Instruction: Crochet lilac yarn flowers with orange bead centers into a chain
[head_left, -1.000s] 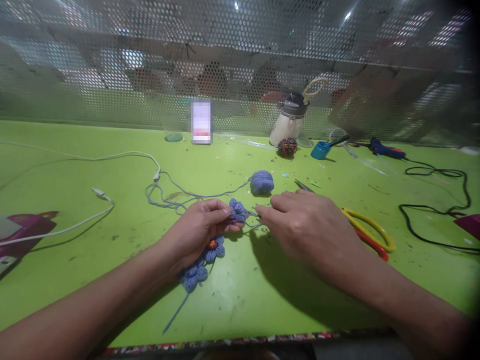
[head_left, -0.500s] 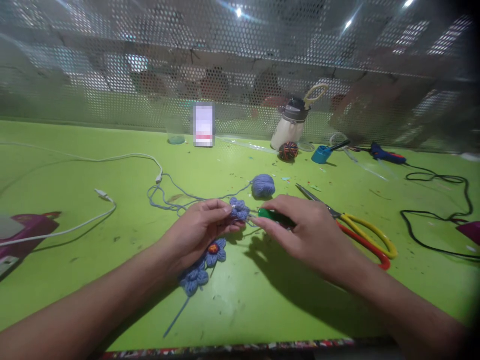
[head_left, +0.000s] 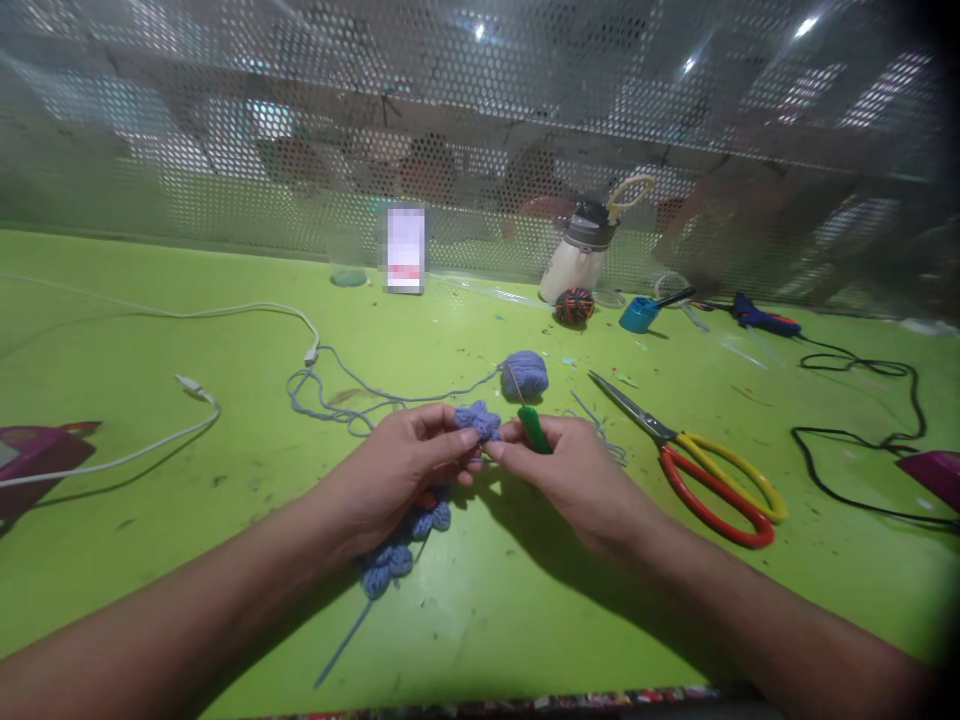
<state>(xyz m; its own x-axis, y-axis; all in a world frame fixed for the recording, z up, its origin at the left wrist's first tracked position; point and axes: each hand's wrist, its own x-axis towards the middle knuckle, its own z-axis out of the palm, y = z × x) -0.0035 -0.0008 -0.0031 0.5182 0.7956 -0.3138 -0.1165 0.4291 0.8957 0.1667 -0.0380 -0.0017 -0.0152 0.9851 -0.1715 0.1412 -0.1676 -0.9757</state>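
Note:
My left hand [head_left: 427, 450] pinches a blue crocheted flower [head_left: 475, 418] between thumb and fingers. At the flower's right edge, the thumb and forefinger of my right hand [head_left: 559, 455] are closed on it too. That same hand keeps a crochet hook [head_left: 534, 430] with a green handle, its metal shaft pointing up and away. More crocheted flowers [head_left: 390, 560] hang below my left hand, partly covered by it, and a loose yarn tail trails from them. Beyond my hands lies a ball of blue yarn [head_left: 527, 375], its strand looping off to the left.
Scissors [head_left: 679, 450] with red and yellow handles lie to the right. Farther back stand a bottle [head_left: 576, 255], a dark multicoloured yarn ball [head_left: 574, 307], a blue pot [head_left: 639, 314], a glue gun [head_left: 765, 317] and a lit phone [head_left: 405, 250]. White cables [head_left: 187, 430] cross the left side.
My right hand has come in toward the flower and now grips its edge. The green hook has swung from pointing at the flower to pointing up and away. The flower has turned.

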